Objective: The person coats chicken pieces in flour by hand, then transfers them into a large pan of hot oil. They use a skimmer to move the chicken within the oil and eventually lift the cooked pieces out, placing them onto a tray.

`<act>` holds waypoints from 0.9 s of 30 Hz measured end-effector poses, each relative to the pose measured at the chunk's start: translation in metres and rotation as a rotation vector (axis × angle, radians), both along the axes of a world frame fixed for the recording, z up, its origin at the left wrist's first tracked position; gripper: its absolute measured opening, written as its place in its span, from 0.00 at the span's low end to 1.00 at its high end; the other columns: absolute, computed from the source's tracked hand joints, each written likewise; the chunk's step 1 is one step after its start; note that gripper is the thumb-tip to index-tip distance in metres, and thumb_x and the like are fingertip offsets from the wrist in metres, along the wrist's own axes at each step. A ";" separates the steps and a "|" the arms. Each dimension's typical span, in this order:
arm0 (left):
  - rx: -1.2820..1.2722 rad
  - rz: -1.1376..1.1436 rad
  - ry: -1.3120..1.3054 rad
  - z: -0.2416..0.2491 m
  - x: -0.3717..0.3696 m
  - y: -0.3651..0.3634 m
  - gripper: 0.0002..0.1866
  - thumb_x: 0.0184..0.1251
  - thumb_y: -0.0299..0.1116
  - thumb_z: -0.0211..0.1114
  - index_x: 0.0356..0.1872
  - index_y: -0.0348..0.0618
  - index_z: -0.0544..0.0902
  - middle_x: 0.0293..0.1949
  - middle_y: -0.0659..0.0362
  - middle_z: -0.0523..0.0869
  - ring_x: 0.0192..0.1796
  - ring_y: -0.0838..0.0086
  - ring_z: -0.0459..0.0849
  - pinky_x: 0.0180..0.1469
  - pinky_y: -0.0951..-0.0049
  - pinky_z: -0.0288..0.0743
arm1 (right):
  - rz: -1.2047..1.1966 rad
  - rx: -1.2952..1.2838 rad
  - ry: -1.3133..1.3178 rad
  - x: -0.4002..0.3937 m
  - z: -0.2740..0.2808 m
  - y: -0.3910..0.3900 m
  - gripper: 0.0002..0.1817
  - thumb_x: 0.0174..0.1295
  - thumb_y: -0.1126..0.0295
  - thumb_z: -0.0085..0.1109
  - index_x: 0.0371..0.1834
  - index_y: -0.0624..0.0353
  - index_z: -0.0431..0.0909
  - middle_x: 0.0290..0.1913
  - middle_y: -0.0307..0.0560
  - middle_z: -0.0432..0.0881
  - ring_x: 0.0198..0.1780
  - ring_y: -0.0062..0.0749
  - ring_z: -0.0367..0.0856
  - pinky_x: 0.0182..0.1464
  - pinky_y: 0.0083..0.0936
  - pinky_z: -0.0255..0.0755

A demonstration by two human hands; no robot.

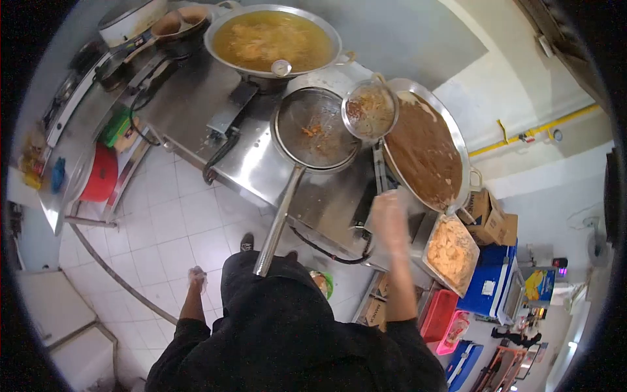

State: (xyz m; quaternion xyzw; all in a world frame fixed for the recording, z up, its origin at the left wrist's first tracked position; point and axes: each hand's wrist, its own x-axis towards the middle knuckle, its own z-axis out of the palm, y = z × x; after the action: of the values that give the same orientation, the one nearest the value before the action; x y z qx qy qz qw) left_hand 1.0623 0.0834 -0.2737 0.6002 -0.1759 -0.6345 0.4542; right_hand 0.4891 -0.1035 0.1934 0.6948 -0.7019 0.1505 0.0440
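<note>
My left hand [196,279], in a clear plastic glove, hangs over the tiled floor with its fingers loosely apart and nothing in them. My right hand [390,219] is smeared by motion at the counter's front edge, by the handle end of a small strainer [370,111]; its grip cannot be made out. The small strainer holds fried bits, beside a wide pan of brown contents [424,147]. A large long-handled strainer [317,130] with a few orange crumbs lies on a bowl, its handle pointing towards me. Behind, pale food fries in a pan of oil [273,39], a round dial at its rim.
A tray of breaded pieces [450,251] stands at the right of the steel counter [251,160]. Farther right are cardboard boxes [486,215], a blue cooler [486,281] and a red tray [439,315]. A red tub [101,173] is at left; a hose [121,281] crosses the floor.
</note>
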 end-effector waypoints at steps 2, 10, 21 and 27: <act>-0.030 -0.066 -0.073 0.003 0.006 0.001 0.07 0.45 0.30 0.60 0.21 0.48 0.69 0.20 0.66 0.67 0.19 0.73 0.68 0.20 0.70 0.65 | -0.135 0.133 -0.072 0.041 -0.062 -0.010 0.07 0.60 0.75 0.42 0.36 0.70 0.64 0.24 0.61 0.78 0.26 0.49 0.81 0.28 0.39 0.75; 0.106 0.073 -0.020 0.006 0.007 0.009 0.05 0.43 0.27 0.57 0.18 0.48 0.69 0.20 0.65 0.68 0.22 0.74 0.70 0.24 0.72 0.68 | -0.163 0.176 0.251 0.063 -0.117 -0.021 0.07 0.58 0.76 0.44 0.37 0.68 0.64 0.19 0.50 0.78 0.21 0.44 0.81 0.21 0.33 0.76; 0.166 -0.127 -0.130 0.009 0.007 0.011 0.03 0.44 0.28 0.59 0.19 0.45 0.73 0.17 0.61 0.72 0.19 0.72 0.73 0.18 0.73 0.70 | -0.385 0.354 -0.324 0.051 -0.116 -0.030 0.13 0.64 0.64 0.43 0.42 0.63 0.68 0.29 0.51 0.79 0.33 0.33 0.82 0.27 0.25 0.74; 0.046 -0.262 -0.176 0.034 -0.014 -0.035 0.04 0.40 0.25 0.56 0.17 0.43 0.69 0.17 0.56 0.72 0.15 0.70 0.72 0.14 0.72 0.68 | -0.345 0.472 -1.677 0.041 -0.040 -0.006 0.08 0.61 0.61 0.53 0.33 0.49 0.67 0.22 0.32 0.68 0.22 0.15 0.67 0.20 0.13 0.58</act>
State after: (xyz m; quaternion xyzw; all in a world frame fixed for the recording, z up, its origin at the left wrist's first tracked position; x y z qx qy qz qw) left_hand 1.0483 0.0488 -0.2397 0.6356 -0.2773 -0.6371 0.3366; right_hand 0.5300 -0.1096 0.1535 0.2314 -0.6109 0.4527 -0.6070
